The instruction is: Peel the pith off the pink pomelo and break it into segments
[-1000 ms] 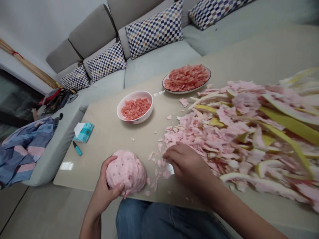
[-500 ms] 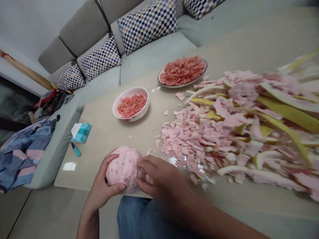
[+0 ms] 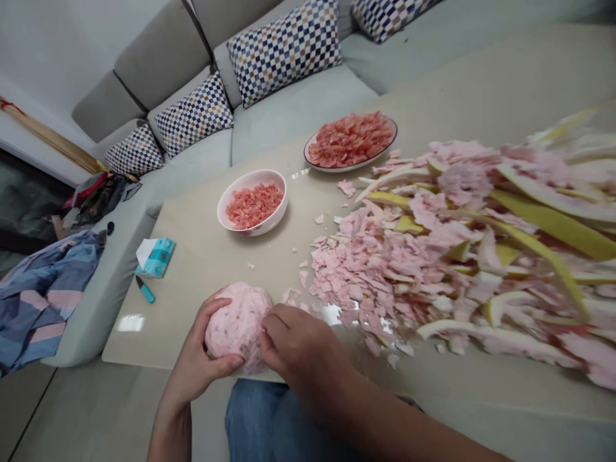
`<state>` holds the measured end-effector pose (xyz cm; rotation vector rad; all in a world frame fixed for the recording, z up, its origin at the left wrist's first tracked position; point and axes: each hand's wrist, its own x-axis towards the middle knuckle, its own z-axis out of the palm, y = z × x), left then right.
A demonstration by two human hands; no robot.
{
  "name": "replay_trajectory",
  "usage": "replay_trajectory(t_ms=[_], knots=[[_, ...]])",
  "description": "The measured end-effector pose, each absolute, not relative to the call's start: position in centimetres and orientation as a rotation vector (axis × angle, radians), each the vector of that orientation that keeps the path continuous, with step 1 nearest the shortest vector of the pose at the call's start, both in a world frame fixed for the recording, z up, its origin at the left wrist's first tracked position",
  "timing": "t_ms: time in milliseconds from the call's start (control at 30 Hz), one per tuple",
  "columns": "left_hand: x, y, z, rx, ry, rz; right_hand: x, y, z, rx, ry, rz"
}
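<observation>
A peeled pomelo, round and covered in pale pink pith, rests at the table's front edge. My left hand is wrapped round its left side, with the thumb across the front. Against the pomelo's right side, my right hand pinches at the surface, thumb and fingers close together. Whatever bit of pith lies between those fingertips is hidden. Just to the right spreads a heap of torn pink pith, mixed with yellow-green rind strips.
Beyond the pomelo stands a white bowl of pink pulp pieces. Farther back is a dark-rimmed plate piled with pulp. At the table's left lie a blue tissue pack and a small teal-handled knife. A sofa borders the far side.
My right thumb and fingers have closed together at the pomelo's right side. My left hand and the pomelo stay almost in place.
</observation>
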<state>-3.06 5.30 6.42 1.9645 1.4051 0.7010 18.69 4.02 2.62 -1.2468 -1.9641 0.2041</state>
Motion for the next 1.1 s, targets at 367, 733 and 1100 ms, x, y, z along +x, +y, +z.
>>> replay_trajectory(t_ms=[367, 733, 1100], knots=[[-3.0, 5.3, 6.8, 1.981, 1.395, 0.670, 21.6, 4.4, 3.8, -0.958, -1.736, 0.715], [0.2, 2.8, 7.7, 2.184, 1.674, 0.613, 20.8, 4.5, 3.9, -1.148, -1.952, 0.638], [0.7, 3.2, 7.4, 2.280, 1.684, 0.656, 19.6, 4.9, 3.9, -1.276, -2.033, 0.318]])
